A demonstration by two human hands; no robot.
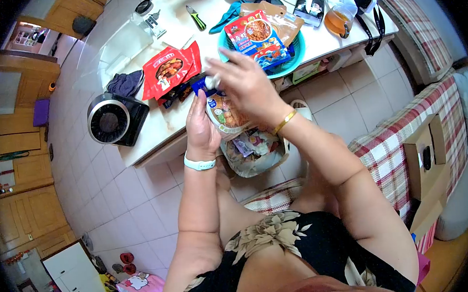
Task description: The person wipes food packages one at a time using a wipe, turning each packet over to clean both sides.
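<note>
Red packs [170, 69] and basket [297, 56] lie beyond the tub [225, 114] the left hand [201, 127] grasps; right hand [251, 88], grip unclear, hides part

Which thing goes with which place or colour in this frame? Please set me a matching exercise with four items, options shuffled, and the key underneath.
Column one:
1. printed package
2. basket
3. bracelet
4. red packet

Column two:
A. teal
B. left of the basket in the picture
C. held in the left hand
D. at the wrist of the right hand

Pairs: 1-C, 2-A, 3-D, 4-B
</note>
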